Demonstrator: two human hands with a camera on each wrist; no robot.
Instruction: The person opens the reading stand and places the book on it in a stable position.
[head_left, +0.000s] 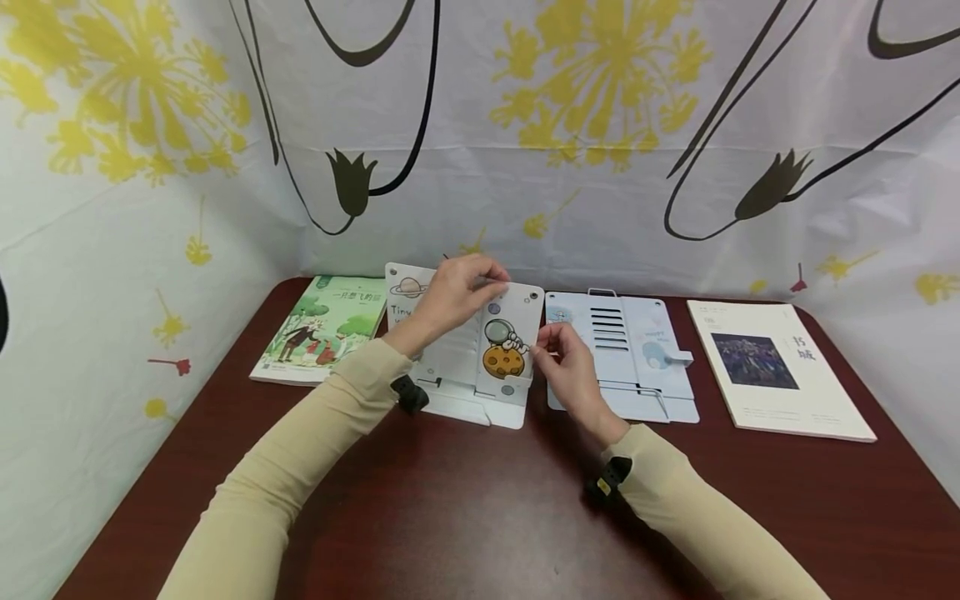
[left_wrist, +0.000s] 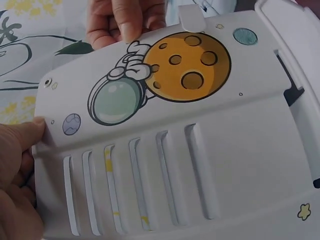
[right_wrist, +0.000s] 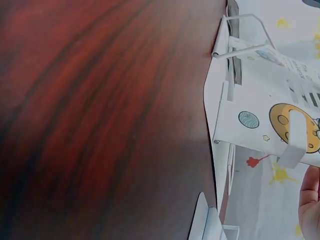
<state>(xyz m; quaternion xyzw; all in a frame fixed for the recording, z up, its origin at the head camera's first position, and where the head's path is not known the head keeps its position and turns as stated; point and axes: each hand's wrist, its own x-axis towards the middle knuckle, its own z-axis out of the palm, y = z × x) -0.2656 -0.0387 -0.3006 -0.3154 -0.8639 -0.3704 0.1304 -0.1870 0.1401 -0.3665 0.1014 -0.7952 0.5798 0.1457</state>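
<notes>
A white book stand (head_left: 502,333) printed with an astronaut on an orange moon stands tilted up on its base in the middle of the table. My left hand (head_left: 461,292) pinches its top edge; in the left wrist view the thumb (left_wrist: 32,131) lies on the front face. At the stand's right edge, my right hand (head_left: 572,367) holds it between thumb and fingers, beside the astronaut picture. The left wrist view shows the slotted panel (left_wrist: 240,150) close up. Only part of the right hand (right_wrist: 311,200) appears in the right wrist view.
A second, pale blue book stand (head_left: 637,325) lies folded flat just right of the upright one. A green picture book (head_left: 348,308) is at the left, partly behind the stand. A cream book (head_left: 817,392) lies far right. Patterned cloth (head_left: 480,100) hangs behind the dark table (head_left: 450,517).
</notes>
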